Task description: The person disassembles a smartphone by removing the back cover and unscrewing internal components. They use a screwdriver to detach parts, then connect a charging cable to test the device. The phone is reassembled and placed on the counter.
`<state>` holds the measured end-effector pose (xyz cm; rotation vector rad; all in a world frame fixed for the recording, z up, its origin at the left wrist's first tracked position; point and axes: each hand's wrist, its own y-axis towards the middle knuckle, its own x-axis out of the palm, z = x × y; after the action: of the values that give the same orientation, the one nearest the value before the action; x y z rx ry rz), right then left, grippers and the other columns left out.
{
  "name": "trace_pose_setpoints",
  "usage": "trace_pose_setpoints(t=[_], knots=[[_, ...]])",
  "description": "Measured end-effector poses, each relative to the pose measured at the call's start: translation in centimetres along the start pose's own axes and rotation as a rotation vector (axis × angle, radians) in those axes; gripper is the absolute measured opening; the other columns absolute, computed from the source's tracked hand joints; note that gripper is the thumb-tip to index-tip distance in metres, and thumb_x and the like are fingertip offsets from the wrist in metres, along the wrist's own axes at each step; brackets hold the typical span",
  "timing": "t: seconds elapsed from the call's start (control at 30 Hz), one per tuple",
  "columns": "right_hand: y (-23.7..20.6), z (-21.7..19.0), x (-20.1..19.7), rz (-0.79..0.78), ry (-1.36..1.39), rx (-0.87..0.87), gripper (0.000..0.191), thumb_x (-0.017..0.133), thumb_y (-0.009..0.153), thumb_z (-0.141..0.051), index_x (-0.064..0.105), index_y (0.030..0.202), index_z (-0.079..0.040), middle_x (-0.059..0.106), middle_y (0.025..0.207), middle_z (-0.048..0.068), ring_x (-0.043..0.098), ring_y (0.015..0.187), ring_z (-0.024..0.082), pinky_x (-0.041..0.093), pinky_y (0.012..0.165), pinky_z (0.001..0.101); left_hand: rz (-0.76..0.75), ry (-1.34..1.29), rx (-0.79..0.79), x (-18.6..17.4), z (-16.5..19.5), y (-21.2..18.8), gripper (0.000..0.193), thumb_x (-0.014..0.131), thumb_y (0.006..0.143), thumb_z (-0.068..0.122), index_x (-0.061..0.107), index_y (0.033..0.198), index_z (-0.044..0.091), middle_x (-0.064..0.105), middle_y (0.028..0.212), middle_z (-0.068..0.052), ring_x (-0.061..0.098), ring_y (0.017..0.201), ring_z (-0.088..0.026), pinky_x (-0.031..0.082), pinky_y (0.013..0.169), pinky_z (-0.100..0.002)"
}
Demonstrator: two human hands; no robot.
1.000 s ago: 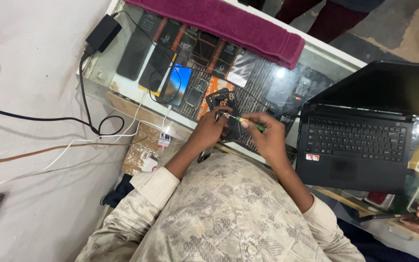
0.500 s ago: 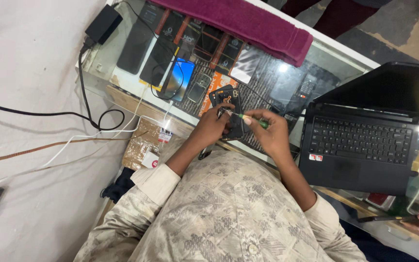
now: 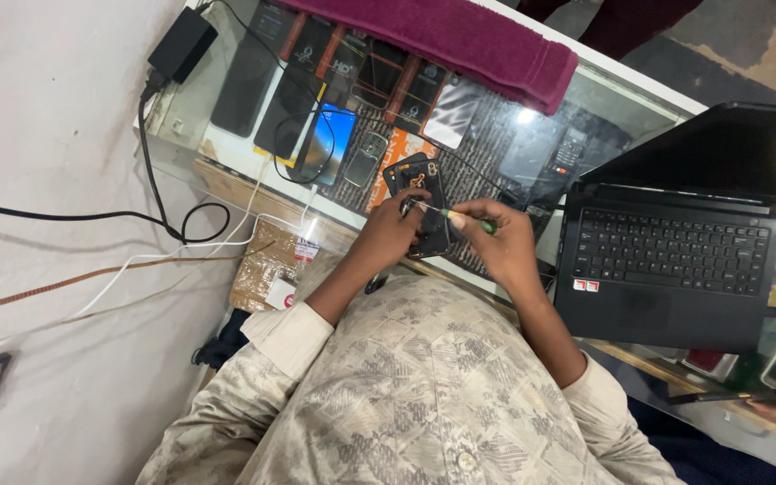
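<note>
Centrally, left hand grips the opened phone, right hand grips a screwdriver, laptop crowding rightward.

Glossy glass counter, fluffy maroon cloth towel, matt black laptop.

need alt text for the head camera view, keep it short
Seen from above, a person's left hand steadies an opened phone on a glass counter while the right hand works a green-handled screwdriver into it. An open black laptop sits beside them.
</note>
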<state>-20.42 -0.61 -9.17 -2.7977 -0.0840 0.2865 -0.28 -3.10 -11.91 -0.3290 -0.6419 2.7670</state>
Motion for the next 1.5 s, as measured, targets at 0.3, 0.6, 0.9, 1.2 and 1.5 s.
trace_pose_setpoints(t=[0.3, 0.6, 0.9, 1.2, 1.5], knots=[[-0.9, 1.4, -0.5, 0.054, -0.185, -0.213, 0.021, 0.083, 0.085, -0.007, 0.075, 0.103, -0.002, 0.073, 0.096, 0.003, 0.063, 0.086, 0.009, 0.050, 0.079, 0.0255, 0.090, 0.121, -0.060, -0.8, 0.3, -0.1, 0.043, 0.062, 0.088, 0.019, 0.065, 0.130, 0.010, 0.072, 0.071, -0.013, 0.072, 0.063, -0.022, 0.057, 0.061, -0.036], [-1.3, 2.6, 0.1, 0.088, 0.079, -0.101, 0.022, 0.068, 0.099, -0.016, 0.070, 0.115, -0.001, 0.072, 0.090, 0.002, 0.058, 0.070, 0.002, 0.047, 0.059, 0.0192, 0.226, 0.475, 0.146, 0.1, 0.5, -0.7, 0.066, 0.069, 0.082, 0.017, 0.048, 0.144, 0.005, 0.061, 0.117, -0.027, 0.061, 0.107, -0.044, 0.049, 0.094, -0.051], [-0.2, 1.1, 2.2, 0.088, -0.217, -0.332, 0.028, 0.066, 0.100, -0.011, 0.066, 0.127, -0.003, 0.076, 0.096, 0.010, 0.064, 0.074, 0.012, 0.051, 0.066, 0.0283, 0.272, 0.871, 0.148, 1.7, 1.8, -0.2, 0.079, 0.075, 0.078, 0.022, 0.042, 0.146, 0.002, 0.052, 0.124, -0.023, 0.053, 0.116, -0.043, 0.044, 0.090, -0.063], [0.1, -0.2, 2.5, 0.048, -0.399, -0.502, 0.025, 0.068, 0.100, -0.007, 0.066, 0.124, 0.000, 0.074, 0.108, 0.020, 0.071, 0.095, 0.023, 0.055, 0.079, 0.0343, 0.281, 0.876, 0.129, 1.5, 1.2, 0.3, 0.074, 0.074, 0.082, 0.022, 0.043, 0.146, 0.001, 0.052, 0.129, -0.024, 0.053, 0.120, -0.045, 0.043, 0.094, -0.066], [1.5, 0.1, 3.0, 0.014, 0.099, -0.191, 0.008, 0.072, 0.096, -0.002, 0.068, 0.103, 0.000, 0.065, 0.086, -0.003, 0.053, 0.074, 0.002, 0.043, 0.064, 0.0215, 0.219, 0.640, 0.122, 0.5, 1.5, 0.0, 0.071, 0.074, 0.081, 0.017, 0.042, 0.144, 0.005, 0.053, 0.129, -0.028, 0.055, 0.118, -0.049, 0.046, 0.096, -0.061]])
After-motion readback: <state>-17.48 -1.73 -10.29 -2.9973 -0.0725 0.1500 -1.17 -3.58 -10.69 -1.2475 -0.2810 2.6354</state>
